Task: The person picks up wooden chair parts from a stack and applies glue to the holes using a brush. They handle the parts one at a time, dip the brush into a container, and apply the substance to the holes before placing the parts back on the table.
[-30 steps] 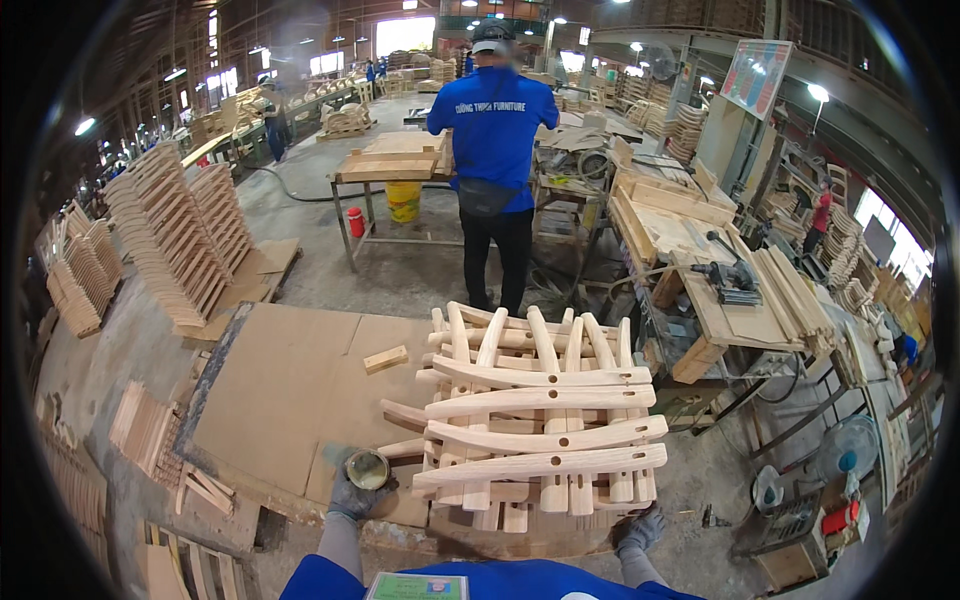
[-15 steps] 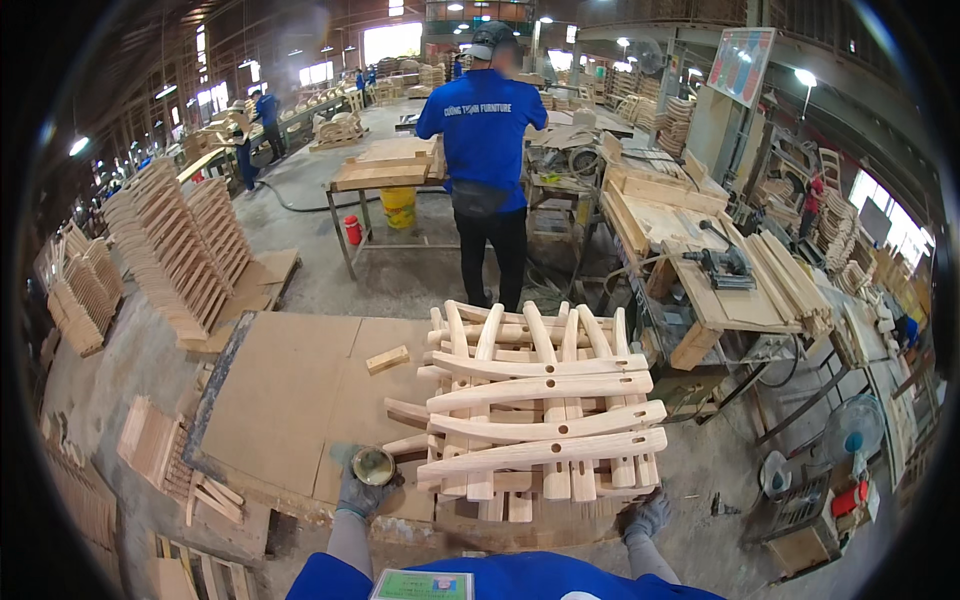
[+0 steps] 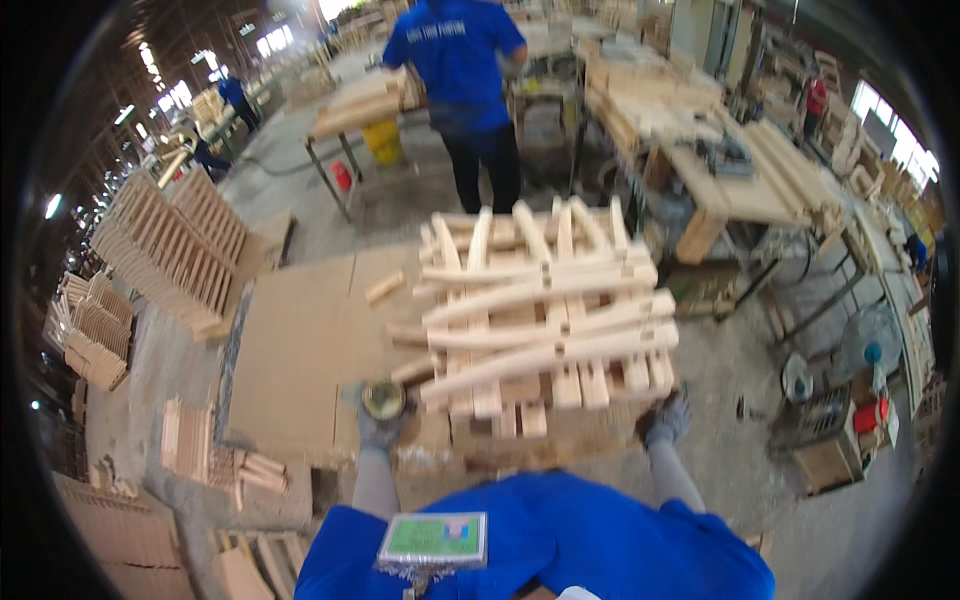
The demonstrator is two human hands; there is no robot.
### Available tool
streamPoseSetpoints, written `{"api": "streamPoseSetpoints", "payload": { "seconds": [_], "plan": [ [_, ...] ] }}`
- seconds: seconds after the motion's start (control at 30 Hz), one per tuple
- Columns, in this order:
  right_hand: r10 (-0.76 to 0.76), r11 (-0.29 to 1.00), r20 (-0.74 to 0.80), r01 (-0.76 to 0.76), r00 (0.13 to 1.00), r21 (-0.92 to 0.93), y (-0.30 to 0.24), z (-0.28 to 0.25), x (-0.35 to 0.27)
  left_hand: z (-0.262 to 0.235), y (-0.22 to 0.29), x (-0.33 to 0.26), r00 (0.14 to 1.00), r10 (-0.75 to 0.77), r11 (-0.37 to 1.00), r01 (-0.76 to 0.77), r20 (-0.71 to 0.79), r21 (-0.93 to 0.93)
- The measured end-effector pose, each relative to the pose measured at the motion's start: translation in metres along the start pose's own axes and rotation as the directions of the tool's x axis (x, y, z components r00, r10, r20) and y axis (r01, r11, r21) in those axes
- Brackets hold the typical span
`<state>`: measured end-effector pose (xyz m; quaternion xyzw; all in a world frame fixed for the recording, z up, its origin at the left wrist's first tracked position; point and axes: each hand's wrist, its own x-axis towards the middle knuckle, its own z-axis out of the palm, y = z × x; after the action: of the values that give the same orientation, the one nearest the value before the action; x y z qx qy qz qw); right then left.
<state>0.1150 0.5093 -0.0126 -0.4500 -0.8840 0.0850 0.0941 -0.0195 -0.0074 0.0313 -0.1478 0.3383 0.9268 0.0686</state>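
Note:
My left hand (image 3: 378, 428), in a grey glove, is closed around a small round cup (image 3: 384, 401) with a pale, dull inside, at the table's front edge. My gloved right hand (image 3: 664, 420) is at the front right corner, beside the wood pile, its fingers curled; what they grip is hidden. Between my hands, and farther back, lies a crisscross pile of pale wooden chair parts (image 3: 560, 330). Curved rails with dark holes lie across the top, over straighter pieces. Under it is a cardboard-covered table (image 3: 290, 350), with a small wood block (image 3: 384, 287) left of the pile.
A person in a blue shirt (image 3: 455, 60) stands beyond the table, back turned. Tall stacks of wooden parts (image 3: 165, 250) stand at left. To the right are a workbench with a power tool (image 3: 725, 155), a fan (image 3: 870, 340) and a crate (image 3: 830, 450).
My view has tilted downward, so the scene sits higher and more of my blue shirt shows. The left hand still has the cup; the right stays by the table corner. The pile looks unchanged.

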Motion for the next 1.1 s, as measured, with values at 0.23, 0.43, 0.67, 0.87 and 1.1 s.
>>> {"api": "streamPoseSetpoints", "payload": {
  "seconds": [0.23,0.43,0.67,0.87,1.1],
  "plan": [
    [-0.068,0.998,-0.190,0.068,0.979,-0.006,0.005,-0.003,-0.002,0.007,-0.019,0.000,0.999,0.032,0.995,-0.036,-0.039,-0.094],
    [0.062,0.996,-0.047,-0.059,0.997,0.066,0.008,0.001,0.010,0.009,-0.023,-0.010,0.978,0.171,0.894,-0.206,0.123,0.397],
    [-0.004,1.000,-0.195,0.009,0.981,0.025,0.009,0.014,0.009,0.016,-0.024,-0.021,0.990,0.101,0.973,-0.118,0.094,0.199],
    [-0.120,0.991,-0.312,0.096,0.942,-0.094,0.005,0.015,0.004,0.010,-0.021,-0.013,0.965,0.194,0.759,-0.263,0.178,0.596],
    [-0.111,0.990,-0.151,0.096,0.982,-0.103,0.010,0.007,-0.003,-0.014,-0.027,-0.010,0.991,-0.025,0.991,0.042,0.129,-0.126]
  ]
}}
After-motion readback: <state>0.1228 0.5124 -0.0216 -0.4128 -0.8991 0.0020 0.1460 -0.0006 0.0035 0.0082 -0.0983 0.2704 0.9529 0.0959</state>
